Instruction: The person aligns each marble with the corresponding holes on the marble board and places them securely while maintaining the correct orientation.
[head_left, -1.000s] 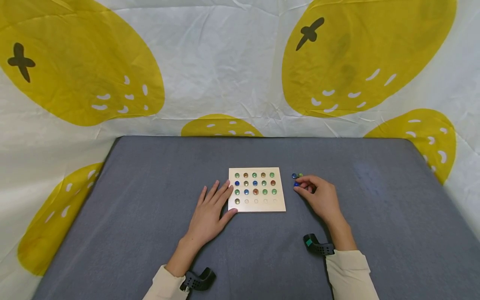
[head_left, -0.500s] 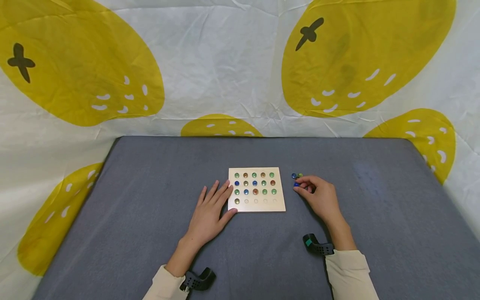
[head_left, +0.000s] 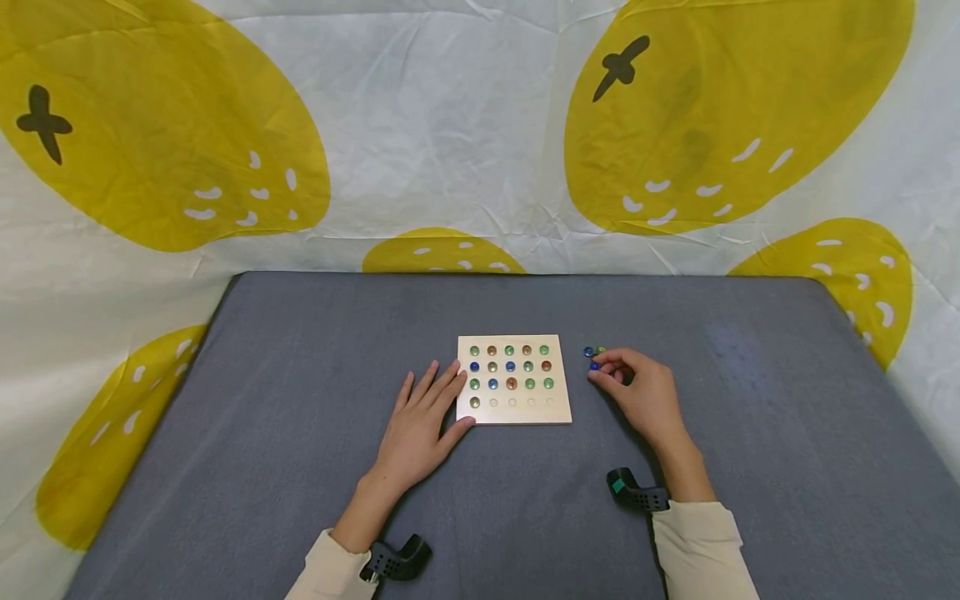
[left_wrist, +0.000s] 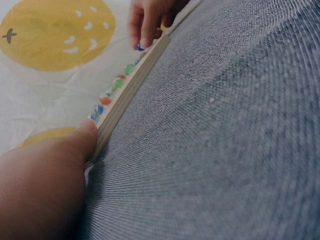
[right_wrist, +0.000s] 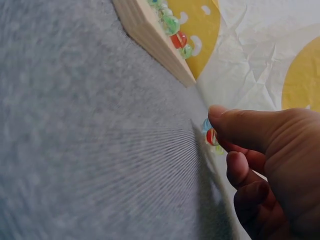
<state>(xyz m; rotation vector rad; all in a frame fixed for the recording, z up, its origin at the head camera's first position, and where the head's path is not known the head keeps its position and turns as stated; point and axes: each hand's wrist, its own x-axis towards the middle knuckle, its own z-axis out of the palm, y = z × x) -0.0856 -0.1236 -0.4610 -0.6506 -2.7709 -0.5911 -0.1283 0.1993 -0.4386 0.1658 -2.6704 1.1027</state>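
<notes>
A pale wooden board [head_left: 522,414] lies on the grey cloth, with rows of coloured glass marbles in its hollows. The front row has one marble [head_left: 475,402] at its left end and several bare hollows. My left hand [head_left: 417,433] is spread flat, its fingertips and thumb touching the board's left edge. To the right of the board, my right hand [head_left: 642,389] pinches a blue marble [head_left: 595,366] between thumb and index finger. Just behind those fingertips sit another blue marble [head_left: 588,352] and a yellow-green one [head_left: 601,351]. A red marble [right_wrist: 212,136] shows past the right thumb.
Grey cloth [head_left: 300,417] covers the table. Behind it hangs a white sheet [head_left: 450,125] printed with large yellow fruit. A black wrist mount [head_left: 401,558] is on the left wrist, and a second black mount [head_left: 636,492] is on the right.
The blue marble at my right fingertips has shifted very slightly away from me. Both hands otherwise hold nearly the same place, and the board stays put.
</notes>
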